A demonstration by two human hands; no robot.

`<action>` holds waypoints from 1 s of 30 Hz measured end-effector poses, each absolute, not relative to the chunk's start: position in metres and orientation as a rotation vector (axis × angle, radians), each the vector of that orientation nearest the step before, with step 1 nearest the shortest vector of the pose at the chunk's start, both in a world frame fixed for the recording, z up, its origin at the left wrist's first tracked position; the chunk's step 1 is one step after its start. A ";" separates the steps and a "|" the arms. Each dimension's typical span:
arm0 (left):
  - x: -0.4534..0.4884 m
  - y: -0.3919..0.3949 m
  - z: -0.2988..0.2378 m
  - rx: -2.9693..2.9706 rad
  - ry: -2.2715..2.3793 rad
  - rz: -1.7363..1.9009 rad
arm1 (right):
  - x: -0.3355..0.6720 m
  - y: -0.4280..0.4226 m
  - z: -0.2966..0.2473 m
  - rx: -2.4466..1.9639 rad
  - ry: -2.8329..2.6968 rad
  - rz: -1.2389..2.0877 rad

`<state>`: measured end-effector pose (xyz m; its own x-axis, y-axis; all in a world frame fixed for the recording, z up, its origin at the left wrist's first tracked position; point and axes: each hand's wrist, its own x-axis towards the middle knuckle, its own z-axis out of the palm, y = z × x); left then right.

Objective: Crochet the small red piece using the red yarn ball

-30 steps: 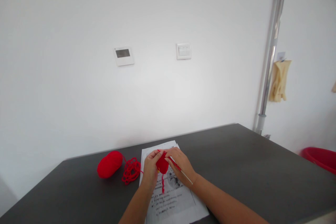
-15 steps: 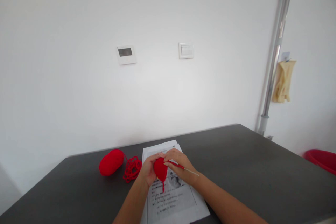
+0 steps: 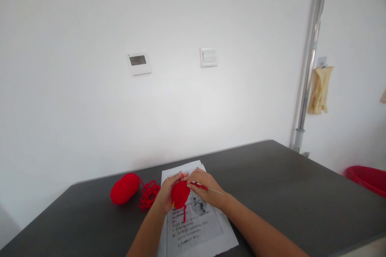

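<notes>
1. Grey, almost black table [image 3: 286,192] fills the lower part of the view and meets a plain white wall [image 3: 90,108] behind it.
2. A metal pole [image 3: 307,76] stands upright at the table's far right corner. Pale rubber gloves [image 3: 319,90] hang just beside it, and a red basin [image 3: 366,178] shows low at the right edge.
3. A printed paper sheet [image 3: 199,229] lies flat on the table straight in front of you, beneath both your hands.
4. A ball of red yarn [image 3: 124,188] rests on the table to the left of the sheet. A loose heap of yarn loops [image 3: 148,195] lies between the ball and the sheet.
5. Your left hand [image 3: 167,194] is closed on the left side of a red crochet piece [image 3: 180,194]. Thumb and fingers pinch it just above the sheet, and a short yarn tail hangs below.
6. Your right hand [image 3: 206,188] grips a crochet hook [image 3: 214,190] between thumb and fingers. Its tip meets the top edge of the red crochet piece, and its thin metal end sticks out to the right.
</notes>
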<state>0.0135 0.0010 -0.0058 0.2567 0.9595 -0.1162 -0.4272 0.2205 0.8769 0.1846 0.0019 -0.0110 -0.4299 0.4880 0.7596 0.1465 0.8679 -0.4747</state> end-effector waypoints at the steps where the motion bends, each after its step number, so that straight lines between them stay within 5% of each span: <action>1: 0.013 0.000 -0.004 0.854 0.782 1.108 | 0.185 0.003 -0.011 -0.470 -1.997 0.411; 30: -0.012 -0.003 0.009 0.890 0.751 1.029 | 0.181 -0.002 -0.011 -0.547 -1.761 0.667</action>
